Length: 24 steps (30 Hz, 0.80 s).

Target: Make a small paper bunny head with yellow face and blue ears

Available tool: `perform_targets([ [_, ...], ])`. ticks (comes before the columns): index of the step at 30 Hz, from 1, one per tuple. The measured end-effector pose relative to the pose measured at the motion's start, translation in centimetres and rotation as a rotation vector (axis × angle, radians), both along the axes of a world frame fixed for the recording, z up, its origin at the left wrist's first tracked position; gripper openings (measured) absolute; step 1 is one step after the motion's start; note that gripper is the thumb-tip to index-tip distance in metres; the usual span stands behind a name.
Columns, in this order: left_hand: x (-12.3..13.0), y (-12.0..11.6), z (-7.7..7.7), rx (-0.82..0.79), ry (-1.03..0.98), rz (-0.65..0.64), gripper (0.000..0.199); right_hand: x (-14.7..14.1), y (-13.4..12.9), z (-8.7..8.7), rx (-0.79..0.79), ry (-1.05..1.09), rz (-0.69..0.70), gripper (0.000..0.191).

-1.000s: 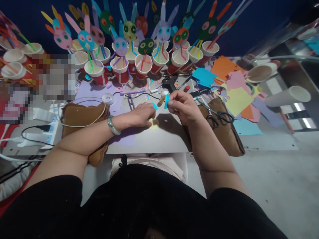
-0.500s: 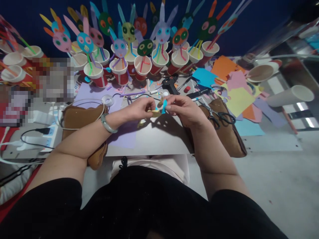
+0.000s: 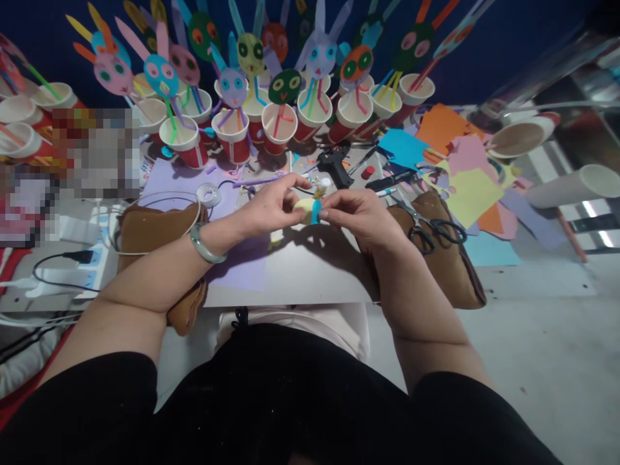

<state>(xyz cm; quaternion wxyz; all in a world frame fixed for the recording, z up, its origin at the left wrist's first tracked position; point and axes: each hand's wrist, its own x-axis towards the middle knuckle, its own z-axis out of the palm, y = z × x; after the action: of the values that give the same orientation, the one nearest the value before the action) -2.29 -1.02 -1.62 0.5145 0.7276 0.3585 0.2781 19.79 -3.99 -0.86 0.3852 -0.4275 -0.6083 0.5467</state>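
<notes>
Between thumb and fingers, my left hand (image 3: 277, 205) pinches a pale yellow paper piece (image 3: 303, 209) that looks rounded. My right hand (image 3: 356, 212) pinches a small blue paper strip (image 3: 316, 211) at the right edge of the yellow piece; the two touch or overlap. Both hands hover over the table's front middle. Just behind them stands a small bottle with a white cap (image 3: 323, 185). A pair of scissors (image 3: 426, 226) with dark handles lies to the right of my right hand, on a brown cushion (image 3: 448, 274).
Paper cups (image 3: 232, 137) holding rabbit-faced paper figures on straws line the back. A black glue gun (image 3: 335, 165) lies behind my hands. Coloured paper sheets (image 3: 469, 187) are heaped at right. A tape roll (image 3: 208, 194), cables and a power strip (image 3: 101, 258) are at left.
The yellow paper has turned so its flat face shows, and the blue strip now lies against its right edge. My left fingers have spread a little.
</notes>
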Motion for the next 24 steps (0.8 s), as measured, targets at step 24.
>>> perform_targets([
  [24, 1.4, -1.2, 1.4, -0.339, -0.166, 0.162, 0.028, -1.2, 0.0, -1.0, 0.159, 0.069, -0.342, 0.036],
])
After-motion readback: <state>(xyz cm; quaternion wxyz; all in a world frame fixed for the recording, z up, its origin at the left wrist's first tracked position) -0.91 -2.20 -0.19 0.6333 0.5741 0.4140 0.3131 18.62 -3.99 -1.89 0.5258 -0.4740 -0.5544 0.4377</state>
